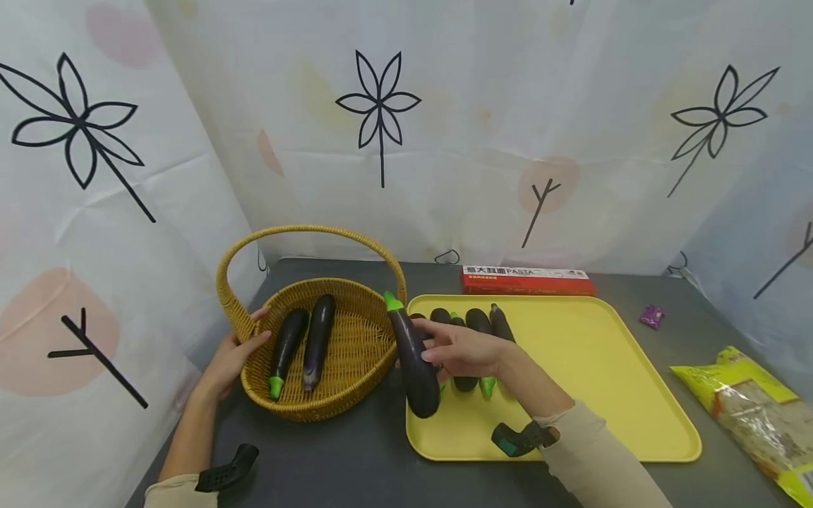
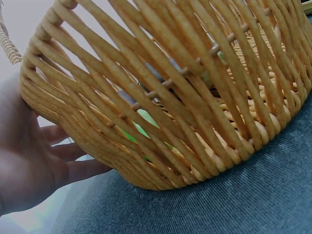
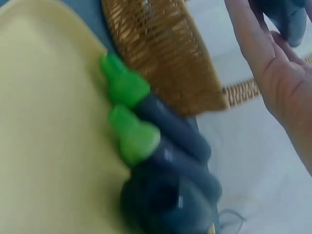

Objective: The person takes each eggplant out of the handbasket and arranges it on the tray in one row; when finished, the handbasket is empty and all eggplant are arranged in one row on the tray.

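Note:
My right hand (image 1: pixel 466 351) holds a dark purple eggplant (image 1: pixel 413 363) with a green stem, upright and slightly tilted, over the left edge of the yellow tray (image 1: pixel 571 381). The wicker basket (image 1: pixel 356 406) stands to the left of the tray, its tall handle arching above it. Inside it lie two eggplants (image 1: pixel 289 346), side by side along the left. At the basket's left rim, my left hand (image 1: pixel 230 360) grips it near the foot of the handle; its fingers (image 2: pixel 80 169) lie along the outside of the weave. Several more eggplants (image 3: pixel 180 161) lie on the tray's left part, partly hidden by my right hand.
Behind the tray lies a red and white pasta box (image 1: pixel 527 281). A small purple packet (image 1: pixel 652 316) and a yellow plastic bag (image 1: pixel 756 416) lie on the dark table to the right. Patterned white cloth (image 1: pixel 444 212) hangs around the table's back and sides.

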A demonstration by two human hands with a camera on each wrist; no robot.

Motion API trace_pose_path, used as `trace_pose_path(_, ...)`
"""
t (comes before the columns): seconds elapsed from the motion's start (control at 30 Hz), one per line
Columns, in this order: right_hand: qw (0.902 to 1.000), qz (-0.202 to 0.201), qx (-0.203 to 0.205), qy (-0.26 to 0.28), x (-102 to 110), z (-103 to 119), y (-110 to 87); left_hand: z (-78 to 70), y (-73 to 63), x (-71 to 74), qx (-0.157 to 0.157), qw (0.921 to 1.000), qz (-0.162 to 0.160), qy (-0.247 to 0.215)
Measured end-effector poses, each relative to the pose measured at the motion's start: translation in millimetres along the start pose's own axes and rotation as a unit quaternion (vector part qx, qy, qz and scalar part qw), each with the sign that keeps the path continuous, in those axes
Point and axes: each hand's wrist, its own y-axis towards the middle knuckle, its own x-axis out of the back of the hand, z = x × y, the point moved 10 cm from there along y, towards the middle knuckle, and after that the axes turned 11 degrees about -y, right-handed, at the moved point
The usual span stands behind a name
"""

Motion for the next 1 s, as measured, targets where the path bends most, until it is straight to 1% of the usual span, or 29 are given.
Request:
trace_pose_path(0.07,1.0,-0.004,-0.001,-0.001,4.8,-3.0,-12.0,-0.3,-0.6,0.3,0.0,1.0,-0.001,0.001)
trace_pose_path(0.27,0.9988,-0.046,-0.003,-0.017,29.6,-15.2,-48.7,-0.6,-1.2,0.4,-0.005,1.0,0.003,0.001)
trace_pose_path(0.4,0.9974,-0.066,0.002,-0.028,44.1,-21.0,-71.6,-0.7,-1.5,0.2,-0.01,0.9999,0.005,0.002)
trace_pose_path(0.63,0.9928,-0.11,0.01,-0.045,69.7,-21.3,-115.7,-1.0,-1.5,-1.0,-0.009,0.9999,0.007,-0.004)
trace_pose_path(0.73,0.9916,-0.117,0.024,-0.05,81.7,-21.6,-134.1,-1.3,-1.5,-0.8,-0.004,1.0,0.006,-0.001)
trace_pose_path(0.87,0.9906,-0.125,0.045,-0.034,97.4,-24.5,-154.1,-0.3,-1.6,0.6,0.005,1.0,0.003,-0.005)
trace_pose_path(1.0,0.9899,-0.131,0.051,0.015,108.2,-34.2,-165.2,0.1,-2.1,0.7,0.003,0.9999,0.0,-0.011)
